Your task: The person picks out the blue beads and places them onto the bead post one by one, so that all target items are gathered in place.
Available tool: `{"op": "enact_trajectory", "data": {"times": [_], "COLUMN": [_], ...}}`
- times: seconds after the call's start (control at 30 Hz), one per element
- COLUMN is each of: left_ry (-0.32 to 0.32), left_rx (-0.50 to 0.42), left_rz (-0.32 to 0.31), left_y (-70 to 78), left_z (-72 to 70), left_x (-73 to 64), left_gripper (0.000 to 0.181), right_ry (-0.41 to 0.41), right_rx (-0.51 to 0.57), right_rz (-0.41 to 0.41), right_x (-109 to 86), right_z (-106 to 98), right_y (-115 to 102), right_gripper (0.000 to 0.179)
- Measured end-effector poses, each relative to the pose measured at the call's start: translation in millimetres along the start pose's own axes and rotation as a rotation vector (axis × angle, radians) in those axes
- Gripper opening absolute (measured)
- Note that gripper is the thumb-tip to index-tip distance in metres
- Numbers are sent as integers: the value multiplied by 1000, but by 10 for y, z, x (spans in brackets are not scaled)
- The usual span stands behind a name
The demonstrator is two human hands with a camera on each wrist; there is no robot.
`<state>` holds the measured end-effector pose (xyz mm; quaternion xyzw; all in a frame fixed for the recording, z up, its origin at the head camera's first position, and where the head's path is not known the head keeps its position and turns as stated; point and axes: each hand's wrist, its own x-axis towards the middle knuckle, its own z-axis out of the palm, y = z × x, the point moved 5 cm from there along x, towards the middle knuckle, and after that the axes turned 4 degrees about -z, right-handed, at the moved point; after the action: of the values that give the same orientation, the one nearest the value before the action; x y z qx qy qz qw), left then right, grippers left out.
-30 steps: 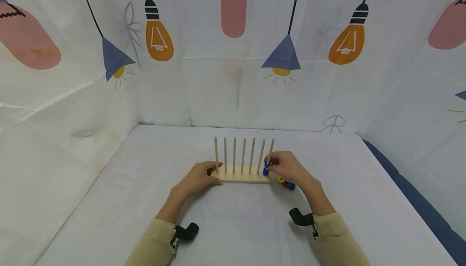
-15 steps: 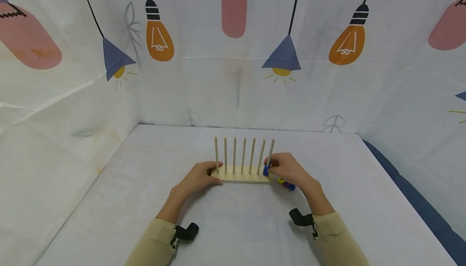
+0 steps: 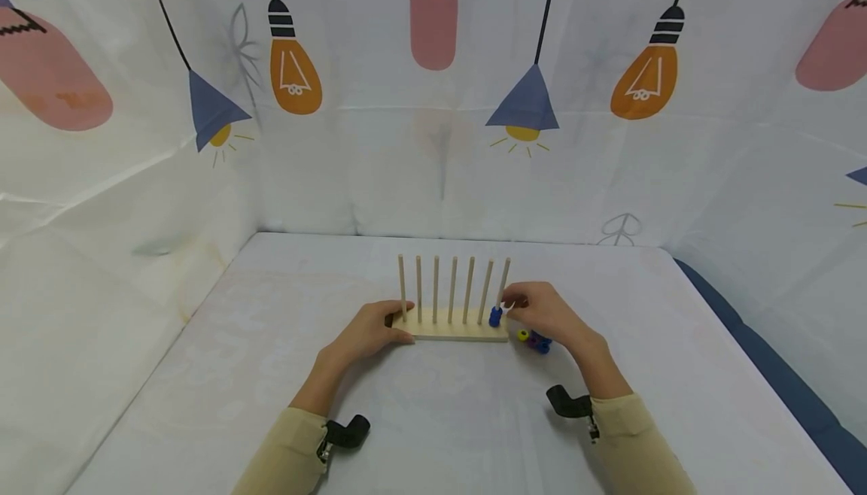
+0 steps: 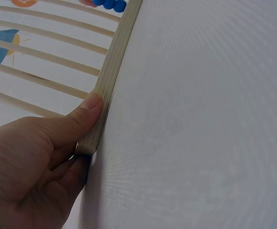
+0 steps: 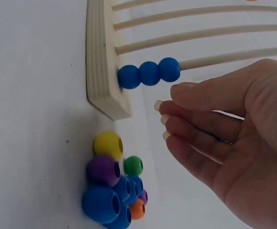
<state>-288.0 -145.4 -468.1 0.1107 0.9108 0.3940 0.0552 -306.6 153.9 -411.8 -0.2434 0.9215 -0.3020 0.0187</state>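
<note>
A pale wooden base (image 3: 450,333) with several upright pegs stands on the table. Its left end is gripped by my left hand (image 3: 369,329), thumb along the front edge and fingers behind, as the left wrist view shows. On the rightmost peg (image 5: 224,58) sit 3 blue beads (image 5: 149,73), stacked down against the base. My right hand (image 5: 233,129) is just beside that peg, fingers loosely bent, apart from the beads and holding nothing. Below it in the right wrist view lies a cluster of loose beads: yellow (image 5: 108,145), purple (image 5: 103,170), green (image 5: 133,165), orange (image 5: 137,209) and several blue (image 5: 101,203).
The white table (image 3: 420,420) has its back edge against a hanging white cloth (image 3: 379,164) printed with lamps and bulbs. Something dark blue (image 3: 765,359) runs along the table's right side. Each sleeve carries a black wrist mount (image 3: 348,432).
My right hand has let go of the top blue bead, which slid down the rightmost peg, and has moved slightly right. The left hand stays on the base.
</note>
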Motion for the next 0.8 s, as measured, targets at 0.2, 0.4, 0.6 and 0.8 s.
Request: {"op": "enact_trajectory", "data": {"times": [0.2, 0.4, 0.6, 0.8], "left_ry": [6, 1, -5, -1], "left_rx": [-2, -3, -2, -14], "left_rz": [-12, -12, -14, -18], "left_y": [-7, -11, -15, 7], "left_z": [-3, 2, 8, -3], "left_x": [-8, -7, -2, -14], "left_gripper": [60, 61, 61, 61], "right_ry": [6, 26, 32, 41], "right_rx": [-11, -39, -79, -115], "right_rz": [12, 34, 60, 74], "right_x": [-34, -55, -71, -93], "right_z": [-35, -72, -101, -130], "right_y": [81, 161, 241, 285], "right_gripper": [26, 26, 28, 28]}}
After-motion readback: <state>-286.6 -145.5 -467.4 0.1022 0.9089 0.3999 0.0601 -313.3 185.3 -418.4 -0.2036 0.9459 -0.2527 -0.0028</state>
